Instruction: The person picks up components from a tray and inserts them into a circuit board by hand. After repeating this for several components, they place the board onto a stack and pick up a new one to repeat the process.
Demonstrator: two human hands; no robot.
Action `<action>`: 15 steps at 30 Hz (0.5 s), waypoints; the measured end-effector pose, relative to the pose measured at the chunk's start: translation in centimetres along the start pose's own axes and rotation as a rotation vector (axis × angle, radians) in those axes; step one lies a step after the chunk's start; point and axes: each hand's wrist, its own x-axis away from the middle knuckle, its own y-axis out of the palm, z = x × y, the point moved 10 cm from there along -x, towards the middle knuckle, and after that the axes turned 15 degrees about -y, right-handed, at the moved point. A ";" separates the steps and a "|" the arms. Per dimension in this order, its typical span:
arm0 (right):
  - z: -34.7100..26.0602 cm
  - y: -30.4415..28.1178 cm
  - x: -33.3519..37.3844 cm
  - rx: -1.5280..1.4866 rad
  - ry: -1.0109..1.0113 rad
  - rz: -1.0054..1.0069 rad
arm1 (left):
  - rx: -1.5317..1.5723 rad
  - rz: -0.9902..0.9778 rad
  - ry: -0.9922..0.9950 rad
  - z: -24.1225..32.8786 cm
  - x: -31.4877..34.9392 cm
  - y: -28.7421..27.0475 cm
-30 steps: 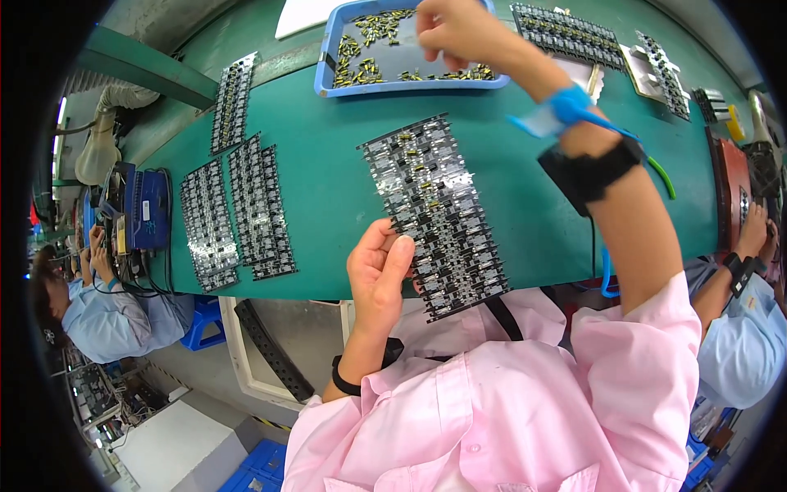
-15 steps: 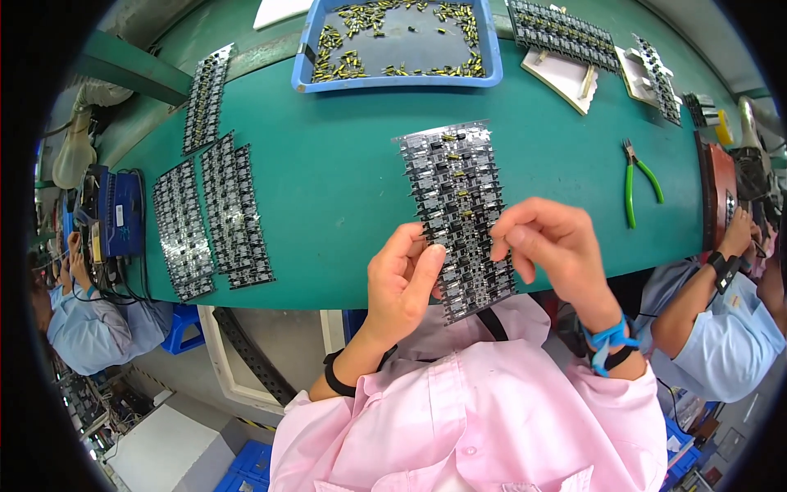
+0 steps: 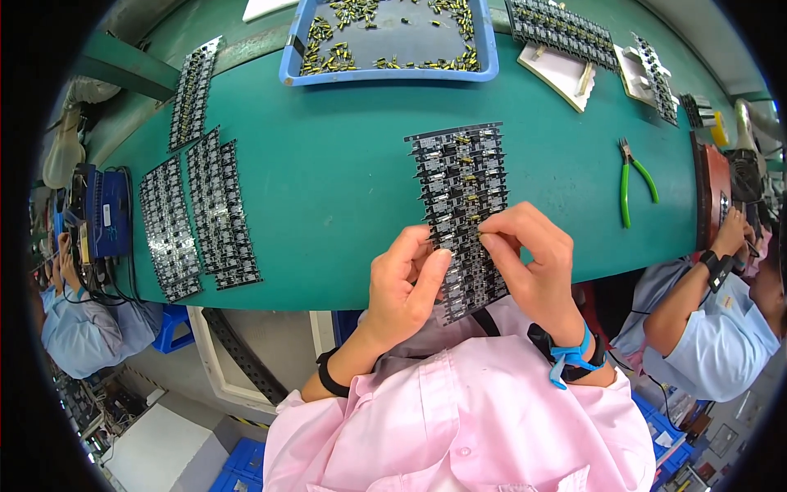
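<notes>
A long black circuit board panel [image 3: 459, 176] is held up in front of me, its lower end close to my body. Several small yellow-and-black cylindrical components run down its middle line. My left hand [image 3: 406, 279] grips the panel's left edge between thumb and fingers. Over the panel's middle, the thumb and forefinger of my right hand [image 3: 533, 266] are pinched together just below the lowest yellow component. Whatever lies between those fingertips is too small and covered to name.
A blue tray [image 3: 389, 79] of loose yellow-and-black components stands at the back. Circuit panels [image 3: 168, 230] lie at left. Green-handled cutters [image 3: 627, 184] rest at right. More panels [image 3: 566, 33] sit on white supports at back right. Co-workers [image 3: 697, 320] sit on both sides.
My right hand has moved left from the panel's right edge onto its middle, and its fingers have closed into a pinch. The panel has tilted slightly; my left hand keeps its grip.
</notes>
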 end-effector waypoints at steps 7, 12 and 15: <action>-0.6 0.0 -0.3 0.072 -0.064 0.031 | -0.013 -0.003 0.008 0.1 -0.1 -0.1; -0.6 -0.1 -0.3 0.080 -0.056 0.056 | -0.002 -0.005 0.016 0.2 -0.1 -0.1; -0.7 -0.1 -0.3 0.091 -0.054 0.055 | -0.004 -0.013 0.013 0.2 -0.1 0.0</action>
